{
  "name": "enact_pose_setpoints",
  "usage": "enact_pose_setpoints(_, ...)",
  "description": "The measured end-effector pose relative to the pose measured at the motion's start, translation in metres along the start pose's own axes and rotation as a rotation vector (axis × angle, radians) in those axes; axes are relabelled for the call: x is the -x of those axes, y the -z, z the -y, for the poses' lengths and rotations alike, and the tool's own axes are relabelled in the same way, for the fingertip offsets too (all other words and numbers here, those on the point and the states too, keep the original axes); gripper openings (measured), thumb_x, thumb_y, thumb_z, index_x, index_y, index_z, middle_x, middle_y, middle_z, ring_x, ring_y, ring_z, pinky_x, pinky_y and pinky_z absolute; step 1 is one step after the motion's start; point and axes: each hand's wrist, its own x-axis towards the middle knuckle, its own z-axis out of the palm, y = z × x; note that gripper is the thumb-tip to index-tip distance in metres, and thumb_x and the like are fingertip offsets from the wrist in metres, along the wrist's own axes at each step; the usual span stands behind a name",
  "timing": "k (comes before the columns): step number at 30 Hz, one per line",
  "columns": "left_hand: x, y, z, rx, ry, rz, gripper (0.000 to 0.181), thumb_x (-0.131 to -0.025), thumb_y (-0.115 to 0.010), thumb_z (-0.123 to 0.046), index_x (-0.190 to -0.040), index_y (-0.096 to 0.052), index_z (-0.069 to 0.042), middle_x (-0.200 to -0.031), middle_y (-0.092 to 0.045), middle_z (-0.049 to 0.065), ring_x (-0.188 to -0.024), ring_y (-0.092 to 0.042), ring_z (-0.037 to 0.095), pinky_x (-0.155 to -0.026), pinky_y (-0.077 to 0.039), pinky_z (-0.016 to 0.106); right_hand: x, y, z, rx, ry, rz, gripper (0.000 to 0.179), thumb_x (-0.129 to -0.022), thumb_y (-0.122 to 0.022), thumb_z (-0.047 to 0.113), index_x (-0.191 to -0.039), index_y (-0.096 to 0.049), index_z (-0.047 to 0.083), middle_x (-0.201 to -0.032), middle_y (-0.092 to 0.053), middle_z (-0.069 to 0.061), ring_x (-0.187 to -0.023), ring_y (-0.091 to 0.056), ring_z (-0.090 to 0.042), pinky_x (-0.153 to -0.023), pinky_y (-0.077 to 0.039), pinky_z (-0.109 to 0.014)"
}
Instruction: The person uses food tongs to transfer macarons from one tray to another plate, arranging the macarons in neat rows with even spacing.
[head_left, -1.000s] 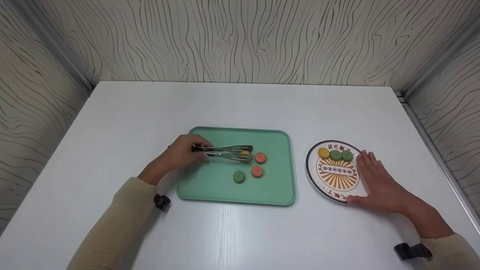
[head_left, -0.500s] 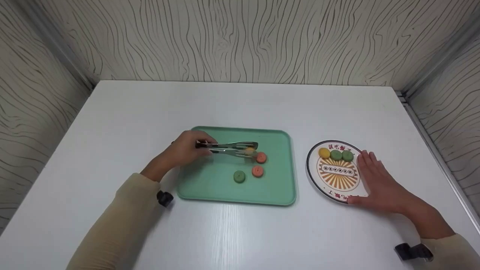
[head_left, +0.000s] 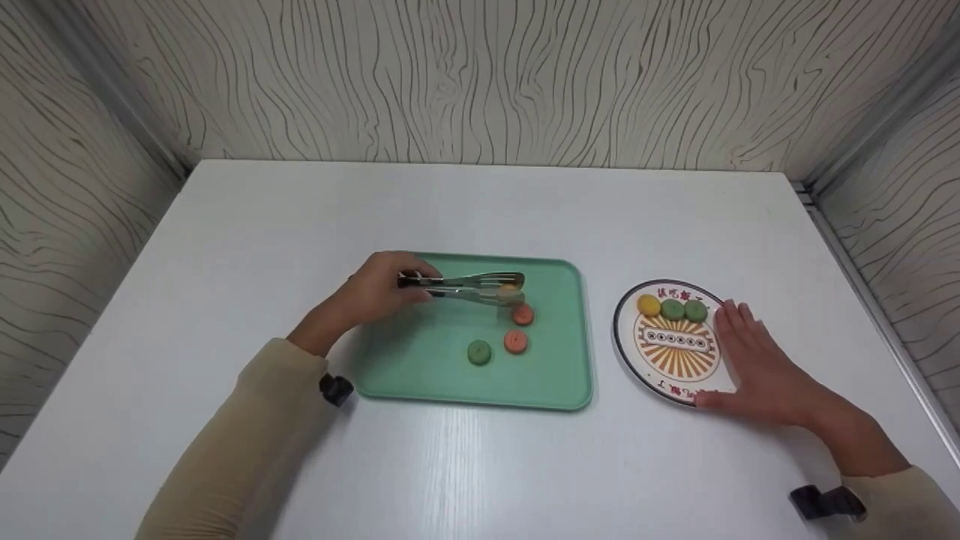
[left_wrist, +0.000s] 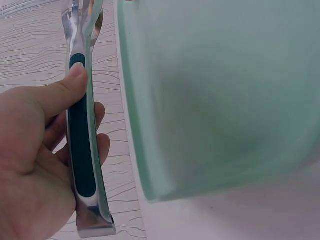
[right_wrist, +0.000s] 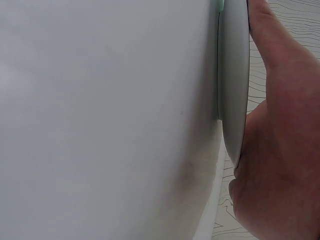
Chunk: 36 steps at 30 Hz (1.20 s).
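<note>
Silver slotted tongs [head_left: 476,295], teal grip inlay [left_wrist: 83,150]; left fingers [left_wrist: 103,146] curled round; right fingers [head_left: 733,322] straight against plate [head_left: 630,345].

Grain-patterned walls [head_left: 450,82], white table [head_left: 480,210]

The tray [head_left: 420,367] is lying at frame centre; the plate [head_left: 628,337] is sitting to its right. Three plate discs [head_left: 673,309] are forming a row across the upper plate. Three tray discs [head_left: 515,342] are lying lower in frame than the tongs [head_left: 466,293], which are pointing rightward over the tray
</note>
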Motion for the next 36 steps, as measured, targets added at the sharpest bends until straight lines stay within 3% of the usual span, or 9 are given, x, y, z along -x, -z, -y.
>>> enact_pose_setpoints(14, -0.016, -0.01, -0.023, -0.044, -0.02, 0.025, 0.023, -0.092, -0.077, -0.008, -0.115, -0.076, -0.009, -0.108, -0.073, 0.004, -0.097, -0.064, 0.019, -0.087, -0.054, 0.038, -0.001, -0.004, -0.004, 0.002, 0.019, -0.022, 0.129, -0.083, -0.077, 0.057, -0.156, 0.002, -0.014, -0.163, 0.004, -0.036, -0.152, 0.016, -0.041, -0.11, 0.019, -0.018)
enact_pose_setpoints(20, -0.024, -0.018, -0.03, -0.007, -0.056, 0.045, 0.024, -0.092, -0.075, -0.005, -0.116, -0.075, -0.008, -0.11, -0.072, 0.005, -0.097, -0.063, 0.019, -0.087, -0.053, 0.037, -0.001, -0.004, -0.005, -0.002, 0.01, -0.011, 0.129, -0.083, -0.077, 0.058, -0.156, 0.003, -0.013, -0.163, 0.005, -0.035, -0.152, 0.018, -0.04, -0.111, 0.02, -0.019)
enact_pose_setpoints(36, -0.047, -0.042, -0.056, 0.004, -0.08, 0.098, 0.023, -0.093, -0.075, -0.004, -0.115, -0.075, -0.008, -0.109, -0.071, 0.003, -0.092, -0.06, 0.016, -0.081, -0.052, 0.03, 0.0, -0.004, -0.005, 0.017, 0.027, -0.03, 0.128, -0.083, -0.076, 0.056, -0.157, 0.004, -0.012, -0.163, 0.003, -0.036, -0.153, 0.019, -0.037, -0.108, 0.02, -0.015)
